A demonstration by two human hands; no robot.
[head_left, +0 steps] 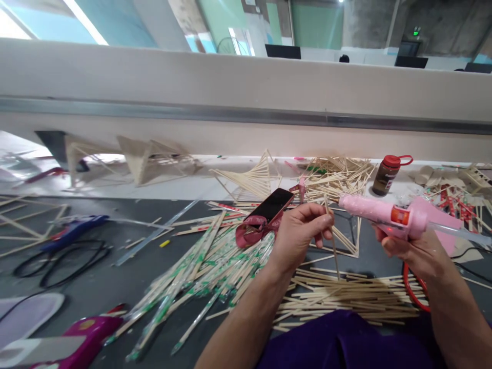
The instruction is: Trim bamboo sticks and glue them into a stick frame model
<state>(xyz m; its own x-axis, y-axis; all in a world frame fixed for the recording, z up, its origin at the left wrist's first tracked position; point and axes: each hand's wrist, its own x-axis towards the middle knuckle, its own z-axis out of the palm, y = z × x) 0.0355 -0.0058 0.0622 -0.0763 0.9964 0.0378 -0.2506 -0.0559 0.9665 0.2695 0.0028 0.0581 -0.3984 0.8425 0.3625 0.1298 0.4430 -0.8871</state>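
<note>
Between the fingertips of my left hand [302, 230] a thin wooden stick [335, 251] is pinched, nearly upright. My right hand [413, 251] grips a pink glue gun [378, 211], its nozzle pointing left at the upper end of the stick. A clear glue stick [455, 232] juts from the gun's back. Below both hands lies a pile of loose wooden sticks [346, 297]. A frame of glued sticks [358, 236] stands partly hidden behind the hands.
Wrapped chopsticks [207, 266] spread across the middle, with a phone [271, 207] and pink strap [246, 233] above. A red-capped bottle [385, 177] stands at the back right. A blue glue gun [75, 230] with a black cable lies left. Red scissor handles [413, 287] show near my right wrist.
</note>
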